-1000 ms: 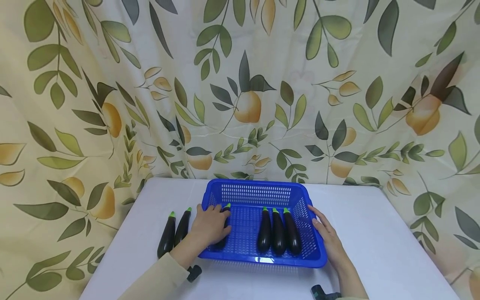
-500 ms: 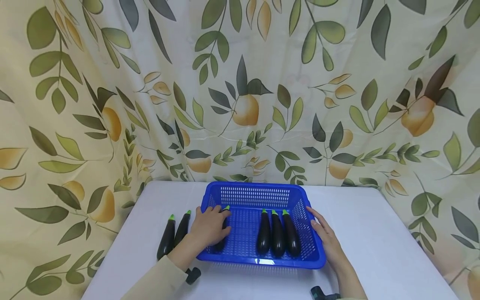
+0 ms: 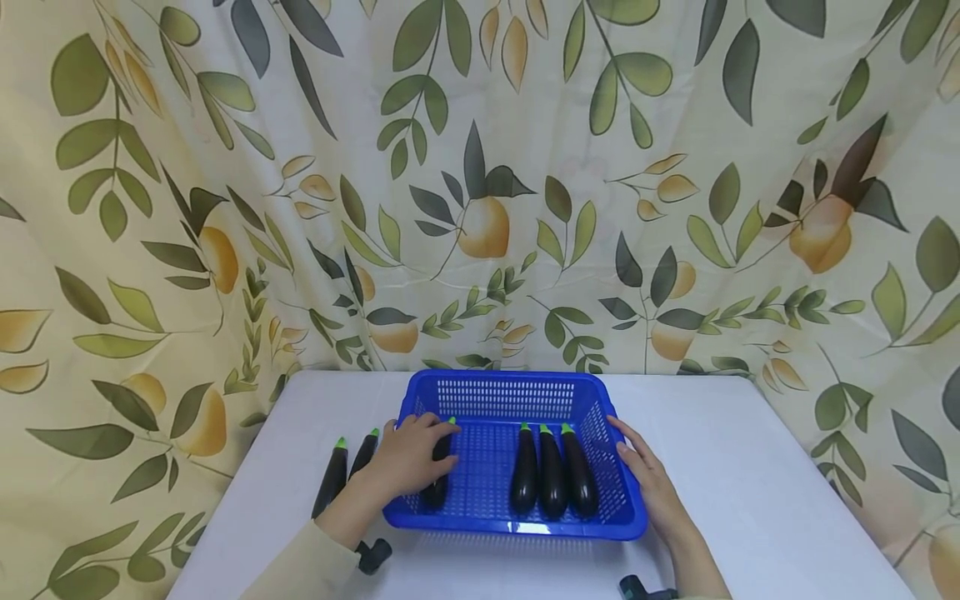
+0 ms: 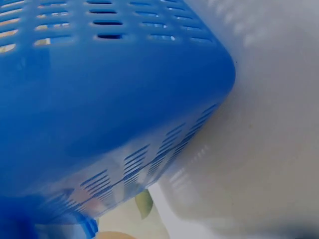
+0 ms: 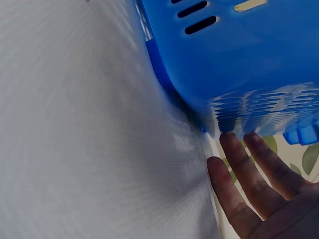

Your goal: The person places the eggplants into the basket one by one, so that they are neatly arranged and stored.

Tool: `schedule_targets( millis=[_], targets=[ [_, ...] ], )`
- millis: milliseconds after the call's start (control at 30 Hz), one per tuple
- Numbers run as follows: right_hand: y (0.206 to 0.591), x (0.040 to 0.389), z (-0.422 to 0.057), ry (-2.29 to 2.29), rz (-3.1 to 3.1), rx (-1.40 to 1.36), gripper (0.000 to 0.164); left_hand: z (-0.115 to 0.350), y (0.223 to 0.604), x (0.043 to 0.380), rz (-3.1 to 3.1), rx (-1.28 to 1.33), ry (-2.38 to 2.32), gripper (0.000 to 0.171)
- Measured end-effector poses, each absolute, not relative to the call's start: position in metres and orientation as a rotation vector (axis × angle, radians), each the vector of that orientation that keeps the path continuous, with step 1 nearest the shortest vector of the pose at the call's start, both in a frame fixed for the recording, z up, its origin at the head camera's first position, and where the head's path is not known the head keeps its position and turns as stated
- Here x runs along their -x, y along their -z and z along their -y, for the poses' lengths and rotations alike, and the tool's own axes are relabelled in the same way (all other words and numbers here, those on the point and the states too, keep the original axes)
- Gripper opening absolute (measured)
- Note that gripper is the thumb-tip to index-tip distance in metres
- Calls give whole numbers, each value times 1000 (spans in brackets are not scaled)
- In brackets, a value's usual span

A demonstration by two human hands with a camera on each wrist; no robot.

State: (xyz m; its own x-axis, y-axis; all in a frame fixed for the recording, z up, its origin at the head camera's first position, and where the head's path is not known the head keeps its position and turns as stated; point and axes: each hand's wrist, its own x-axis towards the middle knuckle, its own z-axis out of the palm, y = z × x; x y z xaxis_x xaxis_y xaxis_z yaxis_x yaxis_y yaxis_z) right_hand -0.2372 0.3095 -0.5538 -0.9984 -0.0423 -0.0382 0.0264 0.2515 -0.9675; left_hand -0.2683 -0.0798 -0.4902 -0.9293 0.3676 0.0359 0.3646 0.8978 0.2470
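Note:
A blue slotted basket (image 3: 517,528) stands on a white table (image 3: 750,467). My left hand (image 3: 408,458) reaches over its left rim, fingers curled over a dark eggplant (image 3: 437,493) with a green tip, lying on the basket floor. Three more eggplants (image 3: 552,475) lie side by side in the right half. Two eggplants (image 3: 332,479) lie on the table left of the basket. My right hand (image 3: 647,479) rests flat against the basket's right outer wall, fingers straight (image 5: 249,184). The left wrist view shows only the blurred basket wall (image 4: 109,99).
A leaf-and-fruit patterned curtain (image 3: 480,183) hangs close behind the table and round its left and right sides. White tabletop (image 5: 75,124) stretches to the right of the basket. The table's front edge is near my forearms.
Only the head view has tilted a little, so everything sits lower in the frame. Both hands, the basket and the eggplants keep their places.

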Motion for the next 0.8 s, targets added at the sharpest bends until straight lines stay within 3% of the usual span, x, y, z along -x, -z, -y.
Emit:
schedule_targets(
  millis=[333,800],
  targets=[
    [554,237,-309,1883,-2454,20,55,95,474,263,-3064,-706,-518,47],
    [554,237,-309,1886,-2452,18,55,115,459,260,-3082,-649,-677,41]
  ],
)
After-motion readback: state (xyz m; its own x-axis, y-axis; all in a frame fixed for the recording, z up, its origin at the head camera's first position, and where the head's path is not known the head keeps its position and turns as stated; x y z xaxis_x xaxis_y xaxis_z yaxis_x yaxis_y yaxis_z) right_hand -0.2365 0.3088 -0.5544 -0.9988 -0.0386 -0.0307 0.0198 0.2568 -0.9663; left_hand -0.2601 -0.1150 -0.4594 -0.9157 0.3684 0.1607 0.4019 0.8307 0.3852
